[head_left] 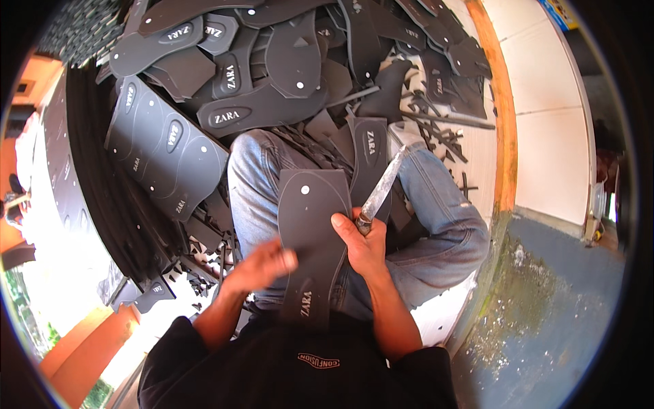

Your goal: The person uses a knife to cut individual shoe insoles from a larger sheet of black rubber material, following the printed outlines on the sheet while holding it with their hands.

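Note:
A black foam sandal-sole blank [313, 211] stands propped across my lap, with a curved outline line and a white dot near its top. In my right hand [366, 249] is a knife [383, 189], its worn blade pointing up and to the right. The right thumb rests at the blank's right edge. My left hand [262, 267], blurred by motion, is at the blank's left edge with its fingertips over the black surface. Whether it touches the blank cannot be told.
Cut soles [293, 61] lie heaped in front of me. An uncut black sheet [167, 146] with several sole outlines leans at left, beside a tall stack of black sheets [109, 184]. Thin offcuts [443, 129] litter the floor near a wooden strip [503, 102] at right.

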Available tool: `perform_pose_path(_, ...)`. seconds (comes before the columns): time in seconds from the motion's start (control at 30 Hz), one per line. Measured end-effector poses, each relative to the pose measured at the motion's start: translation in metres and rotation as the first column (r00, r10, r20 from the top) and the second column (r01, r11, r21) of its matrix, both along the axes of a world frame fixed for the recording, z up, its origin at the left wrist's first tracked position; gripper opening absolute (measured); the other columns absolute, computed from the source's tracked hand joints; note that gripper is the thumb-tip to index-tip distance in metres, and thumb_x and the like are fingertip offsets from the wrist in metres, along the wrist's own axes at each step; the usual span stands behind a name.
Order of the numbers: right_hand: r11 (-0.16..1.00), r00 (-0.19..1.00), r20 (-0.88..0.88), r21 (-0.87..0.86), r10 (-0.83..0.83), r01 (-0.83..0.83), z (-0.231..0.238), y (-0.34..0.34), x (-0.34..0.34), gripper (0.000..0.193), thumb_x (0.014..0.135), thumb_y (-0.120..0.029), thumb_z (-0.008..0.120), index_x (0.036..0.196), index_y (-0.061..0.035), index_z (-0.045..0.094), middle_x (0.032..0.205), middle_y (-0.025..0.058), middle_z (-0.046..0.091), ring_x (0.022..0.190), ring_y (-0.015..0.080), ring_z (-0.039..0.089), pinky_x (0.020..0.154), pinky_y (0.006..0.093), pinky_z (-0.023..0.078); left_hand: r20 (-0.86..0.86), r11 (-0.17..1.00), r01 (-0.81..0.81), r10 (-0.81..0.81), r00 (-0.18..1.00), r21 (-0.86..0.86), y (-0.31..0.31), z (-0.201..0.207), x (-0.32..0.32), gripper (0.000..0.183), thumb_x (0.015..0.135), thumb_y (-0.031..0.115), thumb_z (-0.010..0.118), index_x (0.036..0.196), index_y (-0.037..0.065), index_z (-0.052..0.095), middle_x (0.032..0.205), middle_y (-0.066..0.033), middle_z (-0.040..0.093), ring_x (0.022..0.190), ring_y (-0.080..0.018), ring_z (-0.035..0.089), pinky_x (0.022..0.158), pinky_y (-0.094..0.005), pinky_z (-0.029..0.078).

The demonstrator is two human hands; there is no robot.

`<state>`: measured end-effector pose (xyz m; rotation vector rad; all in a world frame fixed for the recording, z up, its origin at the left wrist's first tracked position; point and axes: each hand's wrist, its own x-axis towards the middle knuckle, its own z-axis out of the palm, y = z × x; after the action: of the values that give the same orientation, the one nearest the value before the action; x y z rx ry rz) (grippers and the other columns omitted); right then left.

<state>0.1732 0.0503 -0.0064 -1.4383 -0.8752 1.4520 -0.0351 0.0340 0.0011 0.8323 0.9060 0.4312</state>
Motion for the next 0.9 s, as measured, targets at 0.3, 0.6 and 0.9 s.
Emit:
perform_pose_path(0.3, 0.997, 0.815, 0.577, 0.021, 0.049, -0.075, 0.006, -0.068, 0.050, 0.036, 0.086, -0.021, 0.065, 0.061, -0.0020, 0.047, 0.047, 0.0032, 0.042, 0.044, 0.0082, 0.034, 0.041, 0.0273, 0.030, -0.090, 0.927, -0.310, 0.298, 0.950, -0.209, 0.050, 0.021, 0.052, 0.036, 0.081, 0.028, 0.070, 0.099, -0.002, 0.063, 0.083, -0.0077, 0.066, 0.071, -0.0130, 0.064, 0.062, -0.0245, 0.052)
perform_pose_path(0.6, 0.987, 0.695, 0.708, -0.029, 0.130, -0.155, -0.007, -0.091, 0.054, 0.031, 0.082, -0.015, 0.065, 0.060, -0.0013, 0.048, 0.046, 0.0135, 0.043, 0.040, 0.0252, 0.044, 0.041, 0.0361, 0.035, -0.124, 0.947, -0.254, 0.233, 0.965, -0.197, 0.052, 0.023, 0.054, 0.031, 0.082, 0.025, 0.069, 0.098, -0.001, 0.064, 0.082, -0.0069, 0.067, 0.067, -0.0119, 0.063, 0.059, -0.0239, 0.051)
perform_pose_path(0.9, 0.965, 0.686, 0.702, -0.008, 0.193, -0.264, 0.001, -0.039, 0.044, 0.024, 0.081, -0.016, 0.062, 0.066, 0.0002, 0.052, 0.055, 0.0213, 0.052, 0.055, 0.0422, 0.054, 0.051, 0.0458, 0.041, -0.109, 0.987, -0.104, 0.091, 0.990, -0.119, 0.052, 0.023, 0.061, 0.028, 0.081, 0.021, 0.071, 0.096, -0.002, 0.066, 0.083, -0.0055, 0.067, 0.073, -0.0102, 0.062, 0.065, -0.0242, 0.050)
